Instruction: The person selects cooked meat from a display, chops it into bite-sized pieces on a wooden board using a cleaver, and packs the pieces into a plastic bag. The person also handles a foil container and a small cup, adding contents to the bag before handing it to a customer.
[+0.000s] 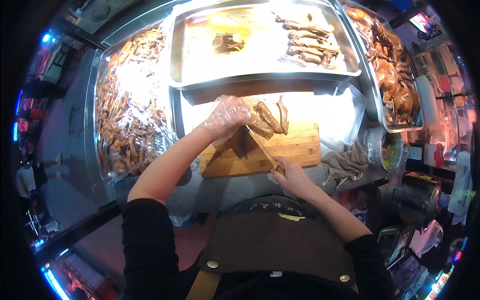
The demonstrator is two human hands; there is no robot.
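Note:
My left hand (pixel 228 116), in a clear plastic glove, is curled over the near end of a cooked poultry wing (pixel 261 126) on the wooden cutting board (pixel 300 150). Its fingertips are partly hidden. My right hand (pixel 294 176) is bare and grips the handle of a knife (pixel 262 145). The blade slants up and left, its tip beside the gloved fingers. Just right of that wing lie another browned wing (pixel 268 115) and a slimmer wing (pixel 282 115), both on the board.
Behind the board stands a steel tray (pixel 262 77) with cooked necks (pixel 309 45) and a dark piece (pixel 227 43). Left is a film-covered tray of meat (pixel 129 142); right, a tray of roasted poultry (pixel 393 78). Clear plastic containers (pixel 347 112) and a grey cloth (pixel 345 163) lie nearer.

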